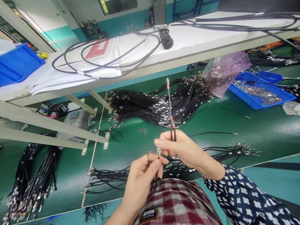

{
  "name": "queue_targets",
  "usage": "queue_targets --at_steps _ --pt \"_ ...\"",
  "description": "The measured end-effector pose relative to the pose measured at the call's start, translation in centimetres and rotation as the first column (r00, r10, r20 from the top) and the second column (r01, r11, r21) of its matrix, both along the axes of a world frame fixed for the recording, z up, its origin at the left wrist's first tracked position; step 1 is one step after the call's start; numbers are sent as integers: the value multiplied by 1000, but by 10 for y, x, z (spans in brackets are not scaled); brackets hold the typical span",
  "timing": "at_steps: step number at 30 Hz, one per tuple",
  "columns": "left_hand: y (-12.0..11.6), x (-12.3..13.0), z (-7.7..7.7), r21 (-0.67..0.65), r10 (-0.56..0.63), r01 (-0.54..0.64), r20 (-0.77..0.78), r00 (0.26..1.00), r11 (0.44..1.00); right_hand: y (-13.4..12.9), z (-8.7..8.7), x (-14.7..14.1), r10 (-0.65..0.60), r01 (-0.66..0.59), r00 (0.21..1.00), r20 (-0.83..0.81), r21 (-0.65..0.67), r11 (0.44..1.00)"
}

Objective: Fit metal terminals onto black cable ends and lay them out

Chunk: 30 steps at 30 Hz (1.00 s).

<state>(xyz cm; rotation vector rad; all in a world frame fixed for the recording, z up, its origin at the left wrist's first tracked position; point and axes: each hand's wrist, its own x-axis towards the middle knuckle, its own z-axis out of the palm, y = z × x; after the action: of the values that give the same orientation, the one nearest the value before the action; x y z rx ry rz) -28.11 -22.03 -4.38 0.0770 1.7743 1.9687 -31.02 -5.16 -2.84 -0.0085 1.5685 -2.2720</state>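
Observation:
My left hand [142, 175] pinches a thin black cable between thumb and forefinger. Bare coloured wires [159, 152] spread from its end, close to my right fingertips. Another short cable end [148, 156] with an orange tip pokes up between the left fingers. My right hand [178, 143] is closed, its fingers around a slim grey rod-like piece [169, 101] with a shiny metal tip; whether this is a tool or a cable end I cannot tell. Two black strands with an orange spot run beside it into the fist. Beneath both hands lies a bundle of black cables [107, 178].
A large pile of black cables [154, 106] lies on the green table [257, 125]. A blue tray [260, 90] of metal parts and a pink bag [225, 75] stand right of it. The white shelf [182, 47] crosses above; more cables [39, 175] lie left.

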Motion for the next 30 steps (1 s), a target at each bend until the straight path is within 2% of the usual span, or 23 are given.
queue_targets --at_steps 8,13,16,20,23,30 --pt "5 1 4 112 -2 -15 151 989 994 0 -2 0 -26 36 995 -96 101 994" --pt "8 0 9 256 112 -161 194 975 953 1 -1 -1 -128 145 980 -152 105 984" --pt "7 -2 10 293 133 -188 199 971 937 2 1 -1 -134 150 981 -143 113 982" --pt "4 -4 10 288 75 -150 256 964 946 2 1 0 -118 130 982 -147 80 988" --pt "4 -3 11 259 89 -166 283 955 952 2 1 0 -125 133 984 -128 57 989" --pt "5 2 10 165 133 -169 210 969 972 1 6 0 -78 85 993 -86 86 993"
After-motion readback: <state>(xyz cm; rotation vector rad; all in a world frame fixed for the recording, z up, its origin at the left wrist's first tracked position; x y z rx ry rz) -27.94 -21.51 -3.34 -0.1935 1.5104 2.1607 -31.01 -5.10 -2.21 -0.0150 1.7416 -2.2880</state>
